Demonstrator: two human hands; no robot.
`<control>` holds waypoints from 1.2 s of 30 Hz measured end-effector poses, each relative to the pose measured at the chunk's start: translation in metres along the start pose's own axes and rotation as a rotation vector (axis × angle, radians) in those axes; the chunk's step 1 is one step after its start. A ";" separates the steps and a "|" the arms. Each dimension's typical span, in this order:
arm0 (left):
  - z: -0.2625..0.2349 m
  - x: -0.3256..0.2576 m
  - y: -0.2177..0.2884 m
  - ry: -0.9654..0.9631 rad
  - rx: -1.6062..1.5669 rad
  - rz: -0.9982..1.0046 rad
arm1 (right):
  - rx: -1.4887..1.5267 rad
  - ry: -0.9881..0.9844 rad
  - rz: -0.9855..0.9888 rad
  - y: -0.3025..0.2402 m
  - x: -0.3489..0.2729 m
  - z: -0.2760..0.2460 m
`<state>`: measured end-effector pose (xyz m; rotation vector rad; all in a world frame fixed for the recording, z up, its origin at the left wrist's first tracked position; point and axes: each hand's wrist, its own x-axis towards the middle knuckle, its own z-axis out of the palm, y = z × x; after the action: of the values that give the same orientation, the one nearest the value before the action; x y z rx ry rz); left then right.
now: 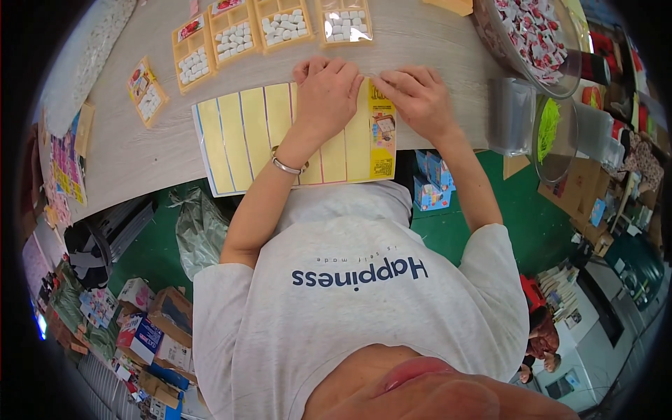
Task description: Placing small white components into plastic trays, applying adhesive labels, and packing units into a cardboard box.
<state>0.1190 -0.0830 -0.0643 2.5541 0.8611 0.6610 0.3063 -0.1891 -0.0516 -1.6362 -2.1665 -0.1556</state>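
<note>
A pale yellow sheet of stickers (pixel 241 143) lies at the table's near edge, banded by thin coloured lines. Its right end carries one printed yellow label (pixel 383 133). At the sheet's far edge, my left hand (pixel 327 94) is closed, with thumb and forefinger pinching near the label's upper left corner. My right hand (pixel 420 101) pinches the top of that label from the other side, its fingertips close to the left ones. What exactly lies between the fingertips is too small to tell.
Beige compartment trays (pixel 234 42) with white pieces stand at the back. A smaller filled tray (pixel 147 94) lies left. At the right are a clear bowl of wrapped sweets (pixel 532 38), a container of green shreds (pixel 548 129) and clear plastic sleeves (pixel 511 115). A large clear bag (pixel 84 56) sits far left.
</note>
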 end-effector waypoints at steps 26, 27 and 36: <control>0.008 0.006 -0.010 0.112 0.204 0.024 | 1.332 -0.390 0.006 -0.010 -0.004 -0.236; 0.000 0.012 -0.006 0.119 0.203 0.036 | 1.214 -0.244 0.121 -0.011 -0.004 -0.225; -0.074 0.059 -0.050 -0.164 -1.356 -0.527 | 1.334 0.111 0.679 0.048 0.095 -0.032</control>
<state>0.0977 0.0054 -0.0084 1.0926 0.6195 0.5445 0.3387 -0.1002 0.0070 -1.2712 -0.9676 1.0962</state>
